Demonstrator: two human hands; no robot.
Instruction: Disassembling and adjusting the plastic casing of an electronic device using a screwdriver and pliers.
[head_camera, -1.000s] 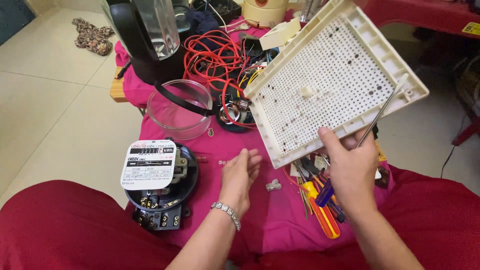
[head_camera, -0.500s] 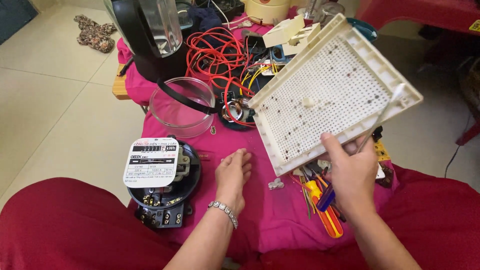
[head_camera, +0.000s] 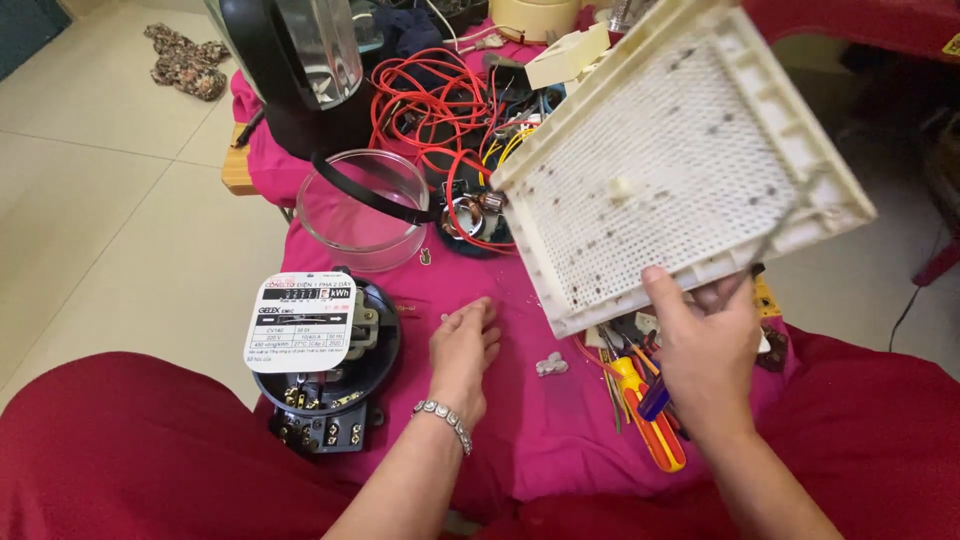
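Cream plastic, pierced all over with small holes, makes up the square panel (head_camera: 680, 165) that the right hand (head_camera: 700, 350) holds raised and tilted above the bench (head_camera: 520, 440), thumb on its near face and fingers behind the lower edge, seemingly so the ribbed inner side faces the person for a look. A thin metal tool seems to lie against that same edge, though it is too blurred to be sure. Under the hand lie screwdrivers (head_camera: 650, 410) with red and yellow handles, close by for reach. The left hand (head_camera: 465, 350) rests on the pink cloth with fingers loosely curled, holding nothing, near a small pale metal part (head_camera: 551, 365). Further left sits a round black electricity meter (head_camera: 325, 365) with its white face up and terminals exposed. Beyond stand a clear glass bowl (head_camera: 355, 210), a tangle of red wire (head_camera: 440, 100) and a black kettle (head_camera: 295, 70).
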